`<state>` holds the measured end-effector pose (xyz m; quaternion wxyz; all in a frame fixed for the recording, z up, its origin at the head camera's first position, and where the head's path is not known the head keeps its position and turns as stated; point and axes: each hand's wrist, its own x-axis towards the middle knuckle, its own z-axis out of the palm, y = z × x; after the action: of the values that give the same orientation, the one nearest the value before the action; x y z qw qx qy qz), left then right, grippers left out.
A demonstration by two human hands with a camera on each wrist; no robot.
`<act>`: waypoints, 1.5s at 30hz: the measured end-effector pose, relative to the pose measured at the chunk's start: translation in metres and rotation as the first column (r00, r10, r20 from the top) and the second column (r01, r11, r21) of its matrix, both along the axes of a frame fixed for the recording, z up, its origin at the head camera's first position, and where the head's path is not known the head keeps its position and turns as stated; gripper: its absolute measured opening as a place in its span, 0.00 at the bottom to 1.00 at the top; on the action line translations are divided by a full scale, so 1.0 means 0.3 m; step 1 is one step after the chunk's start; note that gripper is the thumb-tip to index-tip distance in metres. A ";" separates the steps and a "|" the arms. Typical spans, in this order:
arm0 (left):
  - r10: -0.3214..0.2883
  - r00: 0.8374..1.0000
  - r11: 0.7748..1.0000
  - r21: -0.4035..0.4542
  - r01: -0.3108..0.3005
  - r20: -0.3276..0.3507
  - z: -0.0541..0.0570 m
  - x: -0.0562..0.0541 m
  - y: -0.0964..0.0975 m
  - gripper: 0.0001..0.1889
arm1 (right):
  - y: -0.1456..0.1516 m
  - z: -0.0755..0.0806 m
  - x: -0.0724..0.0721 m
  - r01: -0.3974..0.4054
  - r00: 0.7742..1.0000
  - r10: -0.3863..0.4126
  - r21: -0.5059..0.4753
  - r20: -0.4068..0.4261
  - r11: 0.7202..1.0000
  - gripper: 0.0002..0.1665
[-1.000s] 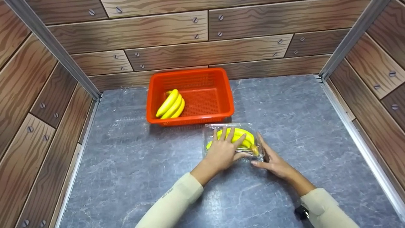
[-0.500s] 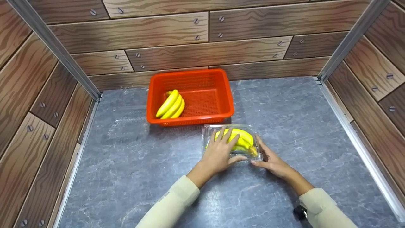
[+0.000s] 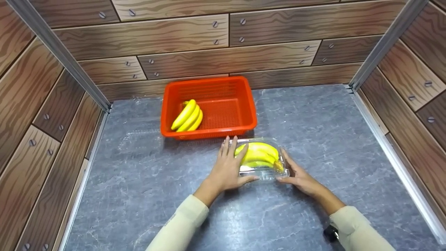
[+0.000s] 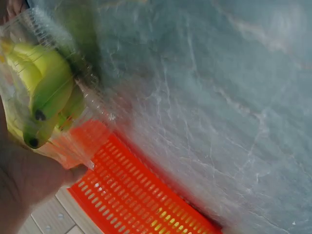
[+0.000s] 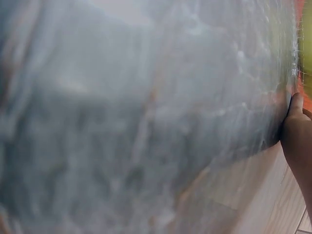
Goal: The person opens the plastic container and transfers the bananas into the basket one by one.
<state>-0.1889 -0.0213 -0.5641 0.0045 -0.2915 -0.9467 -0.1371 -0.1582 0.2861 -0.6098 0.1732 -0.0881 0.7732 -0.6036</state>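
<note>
A clear plastic clamshell box (image 3: 263,172) lies on the grey marbled table, with a bunch of yellow bananas (image 3: 259,153) inside under its lid. My left hand (image 3: 224,170) rests along the box's left end, fingers straight and spread, thumb at the near edge. In the left wrist view the dark banana tips (image 4: 39,114) show through the plastic beside that hand. At the opposite end, my right hand (image 3: 303,180) holds the near right corner between thumb and fingers. Only part of this hand shows in the right wrist view, which is blurred.
Behind the box stands a red plastic basket (image 3: 223,131), with another bunch of bananas (image 3: 188,116) at its left side. Faint clear plastic (image 3: 139,136) lies left of the basket. Wood-patterned walls (image 3: 195,35) enclose the table's back and sides.
My left hand has slid leftward from the top of the lid to the box's left end, uncovering more of the bananas. The right hand stays at the right corner.
</note>
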 end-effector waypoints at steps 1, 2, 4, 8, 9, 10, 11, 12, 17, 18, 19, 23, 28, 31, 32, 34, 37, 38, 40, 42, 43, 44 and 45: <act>0.000 1.000 1.000 0.009 0.000 -0.002 -0.004 0.002 0.000 0.59 | -0.001 0.000 -0.001 0.003 1.000 -0.003 -0.008 0.005 1.000 0.68; 0.003 1.000 1.000 0.014 -0.003 -0.005 -0.007 0.003 0.000 0.59 | -0.001 0.000 0.000 -0.001 1.000 0.001 -0.013 0.001 1.000 0.67; 0.009 1.000 1.000 0.026 -0.008 -0.008 -0.009 0.004 0.000 0.58 | -0.001 -0.001 -0.001 -0.001 1.000 0.001 -0.023 -0.002 1.000 0.68; 0.019 1.000 0.999 0.035 -0.018 -0.003 -0.009 0.003 -0.001 0.57 | -0.003 0.002 0.001 -0.007 1.000 0.008 -0.041 0.009 0.999 0.68; 0.023 1.000 0.999 0.036 -0.023 -0.001 -0.009 0.003 -0.002 0.57 | -0.004 0.003 0.000 -0.009 1.000 0.009 -0.050 0.015 0.999 0.68; 0.027 1.000 0.999 0.038 -0.027 -0.002 -0.008 0.003 -0.003 0.56 | -0.007 0.004 0.000 -0.011 1.000 0.013 -0.057 0.020 0.998 0.67; 0.032 0.999 0.999 0.041 -0.032 -0.001 -0.008 0.002 -0.005 0.56 | -0.009 0.005 -0.001 -0.014 1.000 0.016 -0.063 0.022 0.998 0.67; 0.035 0.999 0.998 0.044 -0.035 -0.002 -0.008 0.002 -0.007 0.56 | -0.011 0.005 -0.002 -0.015 1.000 0.016 -0.065 0.025 0.998 0.67; 0.035 0.999 0.998 0.044 -0.034 -0.019 -0.007 -0.001 -0.011 0.54 | -0.017 0.007 -0.003 -0.008 1.000 0.010 -0.063 0.022 0.998 0.67; 0.034 0.999 0.999 0.040 -0.033 -0.024 -0.006 -0.003 -0.010 0.53 | -0.017 0.007 -0.003 -0.007 1.000 0.008 -0.062 0.020 0.998 0.67; 0.034 0.999 0.999 0.035 -0.033 -0.027 -0.005 -0.006 -0.009 0.53 | -0.017 0.007 -0.003 -0.009 1.000 0.010 -0.062 0.017 0.998 0.66; 0.031 0.999 0.999 0.022 -0.031 -0.020 0.003 -0.011 -0.006 0.52 | -0.012 0.002 -0.001 -0.010 1.000 0.010 -0.062 0.009 0.998 0.65; 0.031 0.999 0.999 0.009 -0.031 -0.012 0.008 -0.008 -0.001 0.52 | -0.007 -0.005 0.004 -0.016 1.000 0.016 -0.059 -0.002 0.998 0.66; 0.034 0.999 0.999 -0.002 -0.034 -0.005 0.009 -0.008 0.003 0.52 | -0.004 -0.003 0.005 -0.014 1.000 0.014 -0.058 -0.007 0.998 0.66; 0.035 0.999 0.999 -0.003 -0.035 -0.001 0.010 -0.009 0.004 0.52 | -0.003 -0.003 0.006 -0.015 1.000 0.015 -0.058 -0.011 0.998 0.65; 0.036 0.999 0.999 -0.002 -0.036 0.007 0.013 -0.011 0.006 0.52 | -0.002 -0.005 0.007 -0.017 1.000 0.016 -0.059 -0.014 0.998 0.65; 0.042 0.999 0.999 0.009 -0.042 0.016 0.017 -0.017 0.007 0.51 | -0.002 -0.006 0.008 -0.018 1.000 0.017 -0.058 -0.013 0.998 0.64; 0.043 0.999 0.999 0.014 -0.043 0.017 0.018 -0.019 0.008 0.51 | -0.002 -0.006 0.008 -0.024 1.000 0.023 -0.061 -0.014 0.998 0.64; 0.044 0.999 0.999 0.024 -0.044 0.022 0.021 -0.023 0.009 0.51 | -0.003 -0.006 0.007 -0.029 0.999 0.028 -0.067 -0.014 0.997 0.64; 0.042 0.999 0.999 0.026 -0.043 0.019 0.023 -0.027 0.010 0.51 | -0.003 -0.007 0.005 -0.031 0.999 0.030 -0.080 -0.014 0.996 0.64; 0.041 0.999 0.999 0.027 -0.041 0.018 0.025 -0.030 0.010 0.51 | -0.003 -0.008 0.004 -0.032 0.999 0.031 -0.086 -0.014 0.996 0.64; 0.041 0.999 0.999 0.024 -0.042 0.018 0.028 -0.032 0.011 0.51 | -0.003 -0.008 0.004 -0.032 0.999 0.030 -0.091 -0.018 0.995 0.63; 0.043 0.999 0.999 0.021 -0.044 0.020 0.030 -0.035 0.011 0.51 | -0.003 -0.009 0.003 -0.030 0.999 0.028 -0.098 -0.020 0.995 0.63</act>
<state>-0.1994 -0.0179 -0.5550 0.0011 -0.2694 -0.9513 -0.1498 -0.1572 0.2851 -0.6125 0.1700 -0.1132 0.7430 -0.6374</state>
